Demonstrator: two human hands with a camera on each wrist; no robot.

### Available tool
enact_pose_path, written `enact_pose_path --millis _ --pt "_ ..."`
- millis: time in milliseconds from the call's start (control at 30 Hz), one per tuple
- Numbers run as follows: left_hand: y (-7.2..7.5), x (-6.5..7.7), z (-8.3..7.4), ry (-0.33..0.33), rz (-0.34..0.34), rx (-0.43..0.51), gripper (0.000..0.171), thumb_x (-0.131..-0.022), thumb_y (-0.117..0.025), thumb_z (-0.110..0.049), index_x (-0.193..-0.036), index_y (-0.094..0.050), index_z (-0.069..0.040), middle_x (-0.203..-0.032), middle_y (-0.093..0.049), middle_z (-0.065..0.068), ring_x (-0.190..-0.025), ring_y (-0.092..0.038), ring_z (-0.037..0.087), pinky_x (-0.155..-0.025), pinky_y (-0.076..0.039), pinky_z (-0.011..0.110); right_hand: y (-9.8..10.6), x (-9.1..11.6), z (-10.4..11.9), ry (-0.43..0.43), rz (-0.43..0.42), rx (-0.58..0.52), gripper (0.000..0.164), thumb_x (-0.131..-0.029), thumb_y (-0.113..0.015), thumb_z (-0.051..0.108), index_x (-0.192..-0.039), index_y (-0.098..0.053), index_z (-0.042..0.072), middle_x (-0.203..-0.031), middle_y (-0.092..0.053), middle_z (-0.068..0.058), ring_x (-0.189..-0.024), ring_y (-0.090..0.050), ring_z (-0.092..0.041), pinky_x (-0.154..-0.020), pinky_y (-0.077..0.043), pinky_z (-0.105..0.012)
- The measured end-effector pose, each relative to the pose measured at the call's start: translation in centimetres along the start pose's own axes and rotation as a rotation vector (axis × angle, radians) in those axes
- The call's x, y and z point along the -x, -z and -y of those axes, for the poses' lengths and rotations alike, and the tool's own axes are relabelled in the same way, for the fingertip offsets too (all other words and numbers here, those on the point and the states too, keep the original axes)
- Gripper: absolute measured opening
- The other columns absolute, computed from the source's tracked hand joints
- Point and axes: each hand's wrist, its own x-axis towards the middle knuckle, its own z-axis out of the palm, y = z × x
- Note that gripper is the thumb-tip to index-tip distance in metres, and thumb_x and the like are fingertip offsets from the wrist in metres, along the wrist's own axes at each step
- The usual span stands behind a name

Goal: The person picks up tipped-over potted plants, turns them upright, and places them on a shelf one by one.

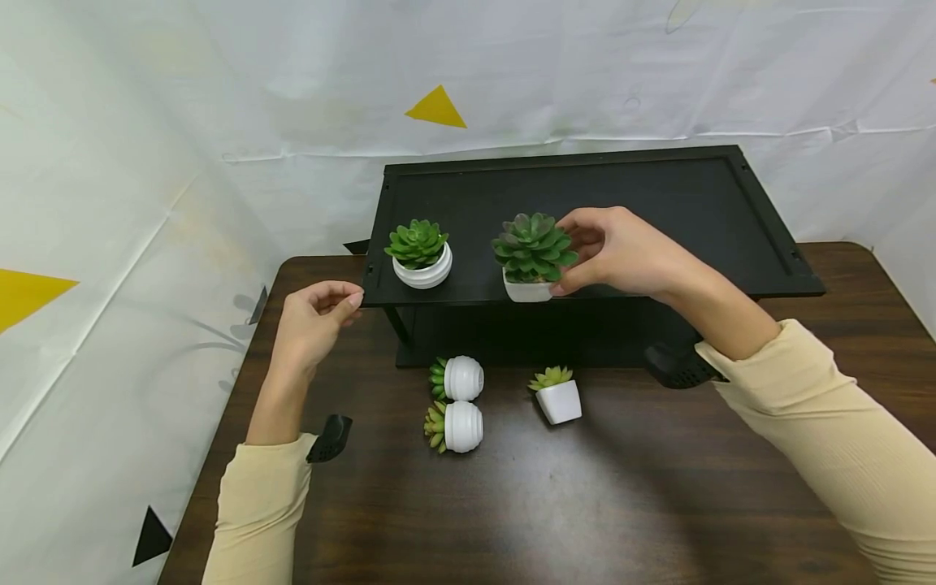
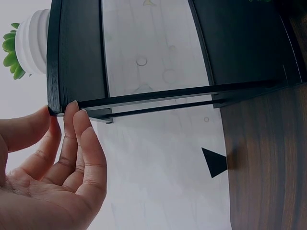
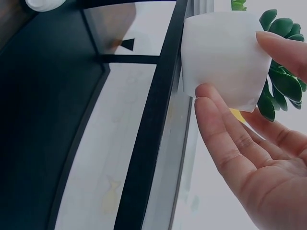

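My right hand [image 1: 610,252] holds a dark green potted succulent [image 1: 531,244] by its square white pot [image 3: 223,57], upright at the front of the black shelf's top [image 1: 643,219]. Thumb and fingers lie on different sides of the pot; whether its base touches the shelf is hard to tell. With my left hand [image 1: 310,325] I pinch the shelf's front left corner, thumb against one face and fingertips against the other in the left wrist view. Beside that corner, a bright green succulent in a round white pot [image 1: 422,272] stands on the shelf top.
On the brown wooden table [image 1: 621,496], two succulents in round white pots [image 1: 464,379] lie on their sides in front of the shelf. To their right a small succulent in a square white pot [image 1: 559,402] leans over. A white sheet [image 1: 307,89] hangs behind.
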Motion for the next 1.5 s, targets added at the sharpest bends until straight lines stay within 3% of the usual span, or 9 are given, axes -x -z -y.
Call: enact_pose_path --millis 200,367,533,1000,1200,1500 --pt "0.0 0.1 -0.1 0.002 -0.005 -0.004 0.021 -0.093 -0.059 -0.013 -0.105 -0.063 0.004 -0.089 -0.061 0.007 -0.074 -0.060 0.009 -0.077 -0.051 0.032 -0.1 -0.4 0.3 0.006 0.010 -0.004 0.055 -0.076 -0.072 0.004 -0.126 -0.049 -0.001 -0.113 -0.059 -0.016 -0.094 -0.062 -0.022 -0.084 -0.047 -0.038" --pt "0.0 0.1 -0.2 0.005 -0.005 -0.001 0.023 -0.093 -0.058 -0.014 -0.105 -0.062 0.005 -0.096 -0.062 0.017 -0.074 -0.059 0.007 -0.076 -0.050 0.027 -0.1 -0.7 0.5 -0.004 0.015 -0.012 0.055 -0.076 -0.073 0.004 -0.126 -0.049 0.000 -0.113 -0.060 -0.016 -0.094 -0.062 -0.022 -0.086 -0.047 -0.040" --pt "-0.1 0.1 -0.1 -0.001 -0.012 -0.001 0.021 -0.093 -0.059 -0.012 -0.105 -0.063 0.005 -0.096 -0.062 0.017 -0.073 -0.059 0.008 -0.070 -0.049 0.019 -0.2 -1.1 0.7 -0.011 0.014 -0.015 0.054 -0.076 -0.074 0.004 -0.124 -0.051 0.000 -0.112 -0.061 -0.016 -0.094 -0.062 -0.023 -0.086 -0.046 -0.041" --pt "-0.2 0.0 0.0 -0.006 -0.019 -0.002 0.020 -0.092 -0.059 -0.012 -0.104 -0.063 0.005 -0.093 -0.061 0.016 -0.073 -0.059 0.009 -0.070 -0.049 0.020 -0.8 -2.3 0.7 -0.004 0.002 -0.068 0.051 -0.075 -0.074 0.002 -0.121 -0.053 0.001 -0.108 -0.062 -0.015 -0.092 -0.062 -0.022 -0.085 -0.047 -0.040" --pt "-0.2 0.1 0.0 -0.004 -0.020 0.004 0.020 -0.092 -0.059 -0.011 -0.104 -0.063 0.005 -0.097 -0.061 0.021 -0.072 -0.059 0.008 -0.069 -0.049 0.018 -0.9 -2.6 0.7 -0.009 0.004 -0.084 0.052 -0.075 -0.074 0.002 -0.122 -0.051 0.000 -0.111 -0.061 -0.016 -0.095 -0.062 -0.024 -0.087 -0.047 -0.042" --pt "-0.2 0.1 -0.1 -0.011 -0.022 0.015 0.020 -0.092 -0.059 -0.011 -0.103 -0.063 0.005 -0.089 -0.061 0.011 -0.072 -0.059 0.008 -0.073 -0.051 0.027 -1.0 -2.9 0.7 -0.012 0.004 -0.099 0.054 -0.076 -0.073 0.002 -0.125 -0.049 -0.001 -0.113 -0.060 -0.018 -0.096 -0.062 -0.025 -0.089 -0.046 -0.043"
